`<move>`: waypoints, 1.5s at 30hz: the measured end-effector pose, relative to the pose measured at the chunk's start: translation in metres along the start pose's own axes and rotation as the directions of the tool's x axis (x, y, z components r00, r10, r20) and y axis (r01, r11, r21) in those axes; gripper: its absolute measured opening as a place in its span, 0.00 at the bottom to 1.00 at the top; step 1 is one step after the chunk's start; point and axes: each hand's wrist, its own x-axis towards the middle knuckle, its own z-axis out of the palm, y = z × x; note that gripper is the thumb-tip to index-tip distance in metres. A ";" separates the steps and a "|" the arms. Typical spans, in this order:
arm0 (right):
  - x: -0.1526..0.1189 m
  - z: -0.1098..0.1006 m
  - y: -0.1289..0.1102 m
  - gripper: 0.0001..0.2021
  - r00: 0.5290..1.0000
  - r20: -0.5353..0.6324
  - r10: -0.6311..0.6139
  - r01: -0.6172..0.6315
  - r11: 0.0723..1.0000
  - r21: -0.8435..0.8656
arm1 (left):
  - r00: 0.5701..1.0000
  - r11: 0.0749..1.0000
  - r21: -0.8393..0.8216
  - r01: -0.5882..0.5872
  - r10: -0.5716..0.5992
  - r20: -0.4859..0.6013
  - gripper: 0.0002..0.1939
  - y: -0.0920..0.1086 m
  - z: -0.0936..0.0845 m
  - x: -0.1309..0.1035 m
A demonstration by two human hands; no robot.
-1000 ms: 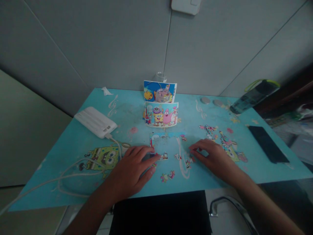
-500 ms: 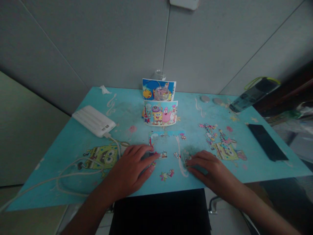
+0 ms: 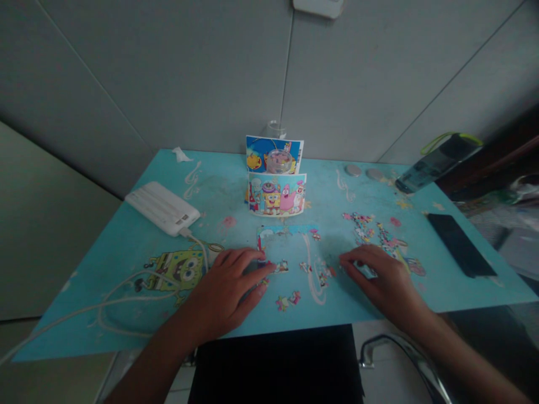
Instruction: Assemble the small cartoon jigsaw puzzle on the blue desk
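Note:
Small puzzle pieces lie on the blue cartoon-printed table. A partial puzzle edge [image 3: 290, 229] runs along the top and down the left side. My left hand [image 3: 236, 286] rests flat with fingers spread over its lower left, fingertips by a joined strip [image 3: 281, 266]. My right hand [image 3: 379, 275] hovers to the right, thumb and forefinger pinched; whatever is between them is too small to make out. Between the hands lie a small piece [image 3: 305, 267] and a cluster [image 3: 325, 276]. Nearer me is another joined group [image 3: 288, 301]. A loose pile [image 3: 364, 227] lies beyond my right hand.
A picture card [image 3: 277, 194] stands at the middle, with a clear round container [image 3: 279, 161] behind it. A white power bank [image 3: 162, 207] with a cable [image 3: 126, 303] is left. At right are a black phone [image 3: 461, 245], a bottle [image 3: 438, 163] and two round discs [image 3: 352, 170].
My right hand has moved right, away from the cluster it was touching, and its fingers have drawn into a pinch. My left hand has stayed in place.

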 end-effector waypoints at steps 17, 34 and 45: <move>-0.011 -0.011 0.027 0.07 0.998 0.044 0.054 -0.049 0.992 -0.117 | 1.000 0.999 0.045 -0.029 0.029 0.003 0.23 -0.005 0.005 -0.003; 0.001 0.002 -0.002 0.08 0.986 0.166 -0.025 0.030 0.999 -0.027 | 0.999 1.000 -0.019 -0.011 0.010 -0.037 0.21 -0.006 0.004 -0.003; 0.003 0.019 -0.016 0.12 0.966 0.220 -0.135 0.127 0.991 0.052 | 0.998 0.985 -0.171 0.024 -0.033 -0.050 0.22 -0.009 -0.002 -0.007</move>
